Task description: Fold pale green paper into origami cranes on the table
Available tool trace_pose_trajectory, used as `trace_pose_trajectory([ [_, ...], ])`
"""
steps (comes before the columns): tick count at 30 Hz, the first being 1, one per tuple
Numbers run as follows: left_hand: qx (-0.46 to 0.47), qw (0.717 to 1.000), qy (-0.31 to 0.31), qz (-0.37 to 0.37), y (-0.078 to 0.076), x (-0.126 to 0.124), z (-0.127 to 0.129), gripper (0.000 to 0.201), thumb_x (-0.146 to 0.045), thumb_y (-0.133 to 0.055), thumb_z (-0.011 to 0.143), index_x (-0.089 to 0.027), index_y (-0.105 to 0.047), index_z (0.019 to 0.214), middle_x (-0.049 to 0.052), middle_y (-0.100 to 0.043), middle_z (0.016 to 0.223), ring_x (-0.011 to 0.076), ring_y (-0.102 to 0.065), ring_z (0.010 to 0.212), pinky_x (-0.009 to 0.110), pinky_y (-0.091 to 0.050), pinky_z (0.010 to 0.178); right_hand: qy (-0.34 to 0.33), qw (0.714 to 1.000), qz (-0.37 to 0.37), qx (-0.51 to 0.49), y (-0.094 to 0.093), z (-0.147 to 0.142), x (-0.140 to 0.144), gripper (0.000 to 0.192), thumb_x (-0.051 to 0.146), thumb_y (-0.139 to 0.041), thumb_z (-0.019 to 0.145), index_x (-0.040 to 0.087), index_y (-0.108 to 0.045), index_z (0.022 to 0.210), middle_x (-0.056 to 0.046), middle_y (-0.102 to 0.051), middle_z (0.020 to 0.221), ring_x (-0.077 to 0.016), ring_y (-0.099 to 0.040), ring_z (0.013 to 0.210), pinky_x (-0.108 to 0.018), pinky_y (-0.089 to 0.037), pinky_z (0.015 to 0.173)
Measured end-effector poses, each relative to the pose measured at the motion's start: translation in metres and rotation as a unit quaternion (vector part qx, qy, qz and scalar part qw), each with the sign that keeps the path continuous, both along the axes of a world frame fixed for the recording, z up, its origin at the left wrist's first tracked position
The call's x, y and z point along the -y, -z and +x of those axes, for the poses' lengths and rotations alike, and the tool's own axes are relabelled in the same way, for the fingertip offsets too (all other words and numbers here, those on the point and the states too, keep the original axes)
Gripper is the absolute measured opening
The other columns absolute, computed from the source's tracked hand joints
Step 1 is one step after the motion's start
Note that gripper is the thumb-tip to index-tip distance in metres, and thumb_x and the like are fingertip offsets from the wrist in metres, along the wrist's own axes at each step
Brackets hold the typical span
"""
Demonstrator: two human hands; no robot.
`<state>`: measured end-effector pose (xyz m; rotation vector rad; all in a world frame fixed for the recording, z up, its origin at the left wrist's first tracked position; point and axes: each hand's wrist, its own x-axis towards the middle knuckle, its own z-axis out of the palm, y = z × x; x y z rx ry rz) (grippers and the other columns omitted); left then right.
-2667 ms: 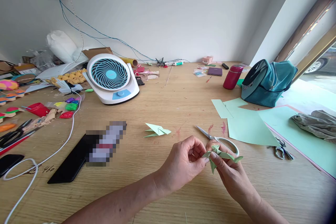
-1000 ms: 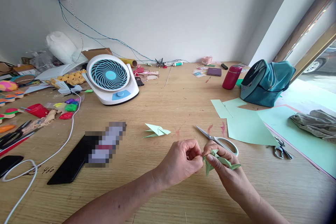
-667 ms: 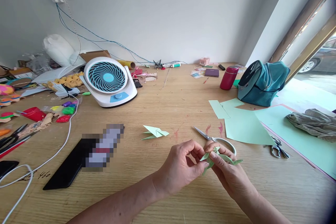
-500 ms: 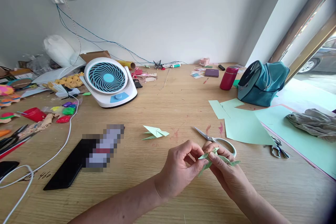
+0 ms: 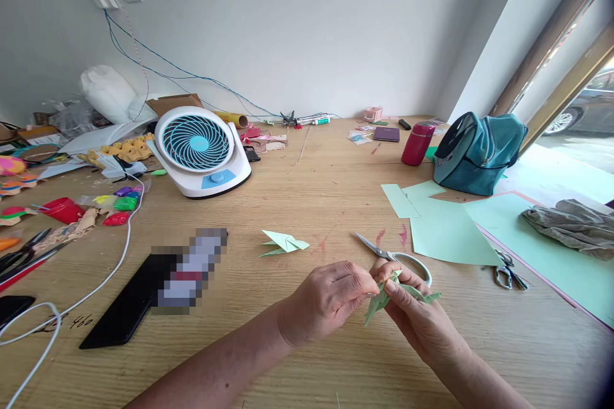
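Note:
Between my two hands is a small folded piece of light green paper (image 5: 375, 308), with several pointed flaps. My right hand (image 5: 422, 319) pinches its body between thumb and fingers, and one flap sticks out past the thumb to the right. The fingers of my left hand (image 5: 330, 297) are pressed together at the paper's left edge, closed on a flap there; their tips partly hide it. Left of the hands, a second folded green paper figure (image 5: 286, 242) lies on the table. Just beyond my right hand rest white-handled scissors (image 5: 391, 257), blades pointing away to the left.
Green paper sheets (image 5: 446, 230) lie to the right, near a smaller pair of scissors (image 5: 506, 271). A red flask (image 5: 417, 144) and a teal bag (image 5: 480, 150) stand behind them. On the left are a fan (image 5: 196, 150), a black phone-like slab (image 5: 129, 307) and a white cable (image 5: 125, 243).
My left hand has turned over, its back now facing up, and its fingers have closed more tightly at the paper's edge. My right hand holds nearly the same place.

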<state>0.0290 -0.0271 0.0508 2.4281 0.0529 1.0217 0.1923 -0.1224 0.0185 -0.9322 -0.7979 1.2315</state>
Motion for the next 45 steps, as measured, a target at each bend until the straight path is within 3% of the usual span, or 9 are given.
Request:
trace_pose_trajectory([
  [8, -0.032, 0.998, 0.011, 0.045, -0.004, -0.005, -0.007, 0.025, -0.009, -0.041, 0.097, -0.017, -0.06, 0.11, 0.009, -0.07, 0.096, 0.0158, -0.068, 0.088, 0.026, -0.056, 0.079, -0.005, 1.0, 0.005, 0.024, -0.003, -0.001, 0.002, 0.016, 0.04, -0.074, 0.082, 0.025, -0.069, 0.078, -0.001, -0.051, 0.084, -0.0162, -0.044, 0.078, -0.024, -0.041, 0.068],
  [15, -0.018, 0.998, -0.029, 0.05, 0.0, -0.004, -0.005, 0.016, -0.012, -0.047, 0.097, -0.018, -0.059, 0.104, 0.006, -0.07, 0.089, 0.015, -0.067, 0.081, 0.026, -0.055, 0.076, -0.005, 0.999, 0.002, 0.038, 0.0, -0.002, 0.001, 0.014, 0.038, -0.073, 0.083, 0.026, -0.069, 0.079, -0.001, -0.053, 0.084, -0.0164, -0.044, 0.079, -0.025, -0.04, 0.068],
  [23, -0.045, 0.996, -0.008, 0.081, 0.004, -0.005, -0.005, 0.026, -0.008, -0.039, 0.097, -0.016, -0.056, 0.115, 0.009, -0.066, 0.102, 0.0148, -0.066, 0.089, 0.024, -0.056, 0.08, 0.013, 0.999, -0.01, 0.045, 0.0, -0.004, -0.002, 0.018, 0.041, -0.074, 0.082, 0.024, -0.067, 0.079, 0.0, -0.053, 0.084, -0.0162, -0.045, 0.078, -0.025, -0.04, 0.069],
  [30, -0.082, 0.987, 0.004, 0.138, 0.002, -0.012, -0.004, 0.03, -0.006, -0.032, 0.098, -0.015, -0.055, 0.113, 0.008, -0.065, 0.097, 0.0146, -0.065, 0.088, 0.023, -0.055, 0.075, 0.007, 0.997, -0.015, 0.077, 0.005, -0.003, -0.001, 0.021, 0.043, -0.072, 0.084, 0.023, -0.067, 0.079, -0.001, -0.052, 0.082, -0.0171, -0.045, 0.078, -0.027, -0.042, 0.07],
  [34, -0.064, 0.994, 0.001, 0.089, 0.003, -0.011, -0.003, 0.024, -0.01, -0.036, 0.099, -0.017, -0.056, 0.109, 0.008, -0.065, 0.094, 0.0139, -0.065, 0.086, 0.023, -0.055, 0.075, 0.017, 0.997, -0.007, 0.074, 0.004, -0.003, -0.002, 0.02, 0.042, -0.073, 0.083, 0.023, -0.066, 0.078, -0.001, -0.053, 0.082, -0.0164, -0.045, 0.077, -0.026, -0.041, 0.069],
  [40, -0.017, 0.999, -0.018, -0.049, 0.001, -0.006, 0.001, 0.012, -0.011, -0.049, 0.095, -0.018, -0.059, 0.097, 0.005, -0.066, 0.086, 0.0126, -0.064, 0.08, 0.022, -0.053, 0.073, 0.033, 0.997, -0.002, 0.074, 0.001, -0.003, -0.002, 0.018, 0.04, -0.073, 0.084, 0.024, -0.067, 0.079, -0.001, -0.056, 0.084, -0.0167, -0.048, 0.079, -0.025, -0.042, 0.069],
  [45, -0.002, 0.994, -0.03, -0.103, 0.002, -0.002, 0.003, 0.01, -0.013, -0.054, 0.093, -0.018, -0.062, 0.091, 0.005, -0.068, 0.085, 0.0132, -0.065, 0.08, 0.023, -0.053, 0.073, 0.047, 0.995, 0.006, 0.09, 0.001, -0.003, -0.001, 0.016, 0.04, -0.072, 0.085, 0.025, -0.068, 0.081, -0.003, -0.057, 0.087, -0.0179, -0.049, 0.081, -0.027, -0.043, 0.069],
])
